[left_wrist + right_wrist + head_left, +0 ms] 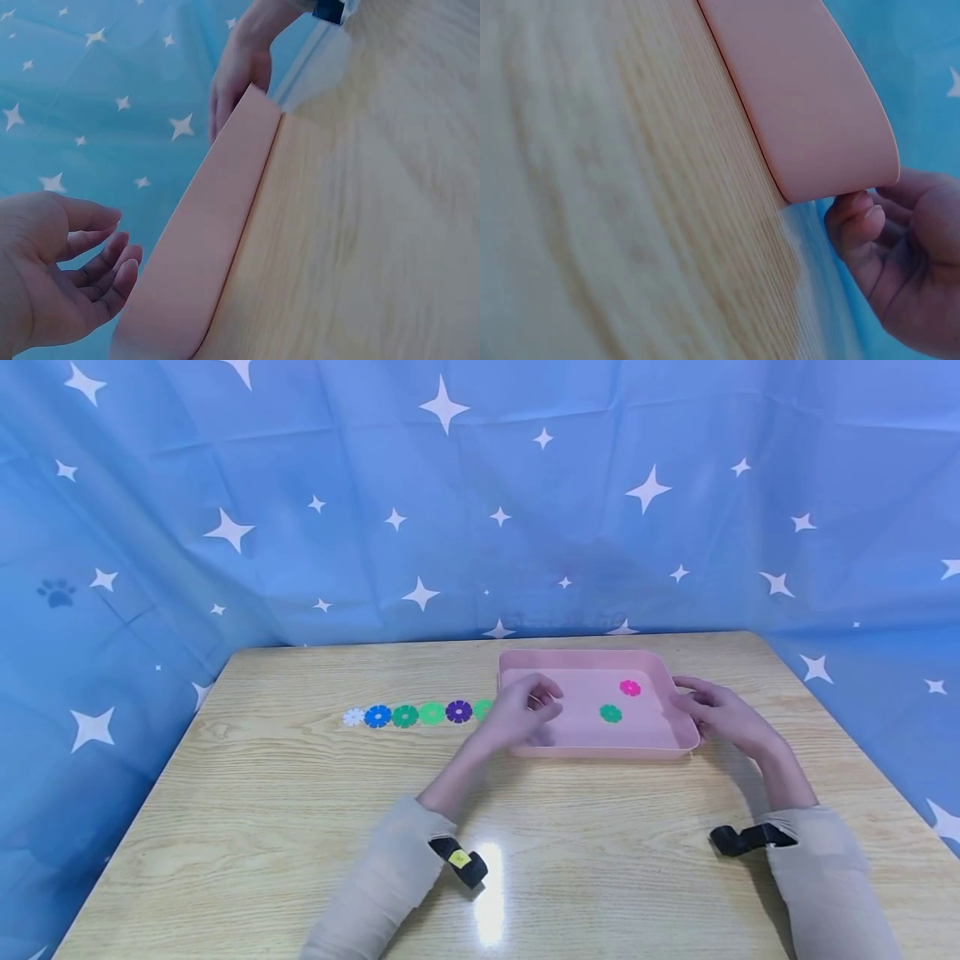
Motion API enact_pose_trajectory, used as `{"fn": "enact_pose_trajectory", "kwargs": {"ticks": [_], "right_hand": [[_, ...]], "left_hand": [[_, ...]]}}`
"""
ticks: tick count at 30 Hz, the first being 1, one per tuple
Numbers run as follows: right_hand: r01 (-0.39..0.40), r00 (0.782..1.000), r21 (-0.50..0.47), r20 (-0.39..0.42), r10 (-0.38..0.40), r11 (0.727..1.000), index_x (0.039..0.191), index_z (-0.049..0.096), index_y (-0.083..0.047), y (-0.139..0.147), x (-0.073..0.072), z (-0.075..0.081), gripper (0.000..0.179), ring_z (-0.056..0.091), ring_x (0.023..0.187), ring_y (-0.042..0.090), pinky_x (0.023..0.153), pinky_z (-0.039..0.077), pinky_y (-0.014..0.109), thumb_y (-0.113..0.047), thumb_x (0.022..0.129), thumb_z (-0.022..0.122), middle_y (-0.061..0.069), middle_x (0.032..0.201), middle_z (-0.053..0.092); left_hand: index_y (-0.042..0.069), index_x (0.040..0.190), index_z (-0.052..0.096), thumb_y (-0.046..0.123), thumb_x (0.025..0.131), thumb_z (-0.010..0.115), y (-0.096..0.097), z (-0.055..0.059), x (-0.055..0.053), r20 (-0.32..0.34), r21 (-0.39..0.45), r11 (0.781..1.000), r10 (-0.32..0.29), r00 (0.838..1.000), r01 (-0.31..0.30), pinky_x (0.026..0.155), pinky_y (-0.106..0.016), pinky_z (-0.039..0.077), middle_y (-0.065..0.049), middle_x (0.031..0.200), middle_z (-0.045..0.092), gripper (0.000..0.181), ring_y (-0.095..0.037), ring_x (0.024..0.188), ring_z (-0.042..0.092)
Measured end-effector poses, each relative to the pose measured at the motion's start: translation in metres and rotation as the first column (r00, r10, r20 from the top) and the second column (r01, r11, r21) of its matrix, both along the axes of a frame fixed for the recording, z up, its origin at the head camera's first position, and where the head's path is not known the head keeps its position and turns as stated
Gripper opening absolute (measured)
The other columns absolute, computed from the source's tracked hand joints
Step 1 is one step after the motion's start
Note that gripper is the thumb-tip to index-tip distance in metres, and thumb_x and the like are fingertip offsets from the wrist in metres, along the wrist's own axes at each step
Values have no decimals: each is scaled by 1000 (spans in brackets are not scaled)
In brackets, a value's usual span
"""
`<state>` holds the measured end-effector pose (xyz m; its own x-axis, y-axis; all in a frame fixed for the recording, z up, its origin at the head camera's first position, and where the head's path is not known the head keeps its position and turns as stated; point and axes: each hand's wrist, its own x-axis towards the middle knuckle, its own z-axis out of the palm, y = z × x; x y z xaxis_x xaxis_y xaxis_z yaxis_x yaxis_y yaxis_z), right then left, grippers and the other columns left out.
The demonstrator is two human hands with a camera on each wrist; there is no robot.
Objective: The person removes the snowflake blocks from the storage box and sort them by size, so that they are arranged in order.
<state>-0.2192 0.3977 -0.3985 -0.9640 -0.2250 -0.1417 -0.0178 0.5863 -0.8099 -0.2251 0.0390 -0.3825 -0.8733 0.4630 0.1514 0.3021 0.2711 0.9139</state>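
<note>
A shallow pink tray (600, 752) sits toward the back of the table. Inside it lie a pink flower-shaped disc (630, 688) and a green flower-shaped disc (611, 714). My left hand (521, 710) hovers over the tray's left end, its fingers loosely curled with nothing showing between them. At the opposite end, my right hand (723, 718) grips the tray's right rim; in the right wrist view its curled fingertips (862, 217) meet the outside of the wall. A row of notched discs runs left from the tray, including a purple disc (459, 712) and a blue disc (378, 717).
The wooden table (600, 877) reaches back to a blue star-patterned curtain (337, 560). A white disc (353, 717) ends the row on the left; my left hand partly covers the green disc (482, 709) at its right end.
</note>
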Motion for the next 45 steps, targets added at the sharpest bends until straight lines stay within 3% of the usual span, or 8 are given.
{"fn": "enact_pose_trajectory", "kwargs": {"ticks": [9,21,29,37,45], "right_hand": [[4,1000,-5,-2,-4,1000,156,29,0,2,-1,-1,63,52,59,21,58,49,34,-34,107,51,11,80,50],[2,1000,0,-5,-2,1000,157,26,1,4,-2,-1,62,52,61,19,58,48,32,-30,108,49,10,81,51],[0,1000,-21,-2,0,1000,156,28,2,3,-3,-2,62,52,58,19,56,49,33,-31,108,50,8,77,50],[16,1000,4,9,-16,1000,157,27,0,2,-1,-1,65,52,62,19,60,48,32,-36,107,50,9,79,49],[17,1000,-7,19,-17,1000,157,25,1,2,-2,-1,63,52,59,19,57,48,33,-31,108,49,9,78,49]], "left_hand": [[4,113,64,9,98,66,42,-8,3,80,5,999,-55,995,54,73,-19,51,-3,93,63,16,-12,82,60],[-2,120,65,7,98,65,80,-20,-6,80,3,998,-58,995,58,74,-18,47,0,91,59,25,-10,82,55],[3,128,64,11,98,66,94,-22,-9,74,-137,991,9,997,1,75,-21,47,-6,103,61,32,-10,90,51],[15,138,62,17,95,69,98,-25,-7,106,-290,956,80,991,-46,81,-25,46,-1,113,52,44,-11,99,45],[14,118,68,16,93,72,100,-26,-5,44,-376,922,117,992,-92,77,-23,45,3,103,50,25,-11,94,46]]}}
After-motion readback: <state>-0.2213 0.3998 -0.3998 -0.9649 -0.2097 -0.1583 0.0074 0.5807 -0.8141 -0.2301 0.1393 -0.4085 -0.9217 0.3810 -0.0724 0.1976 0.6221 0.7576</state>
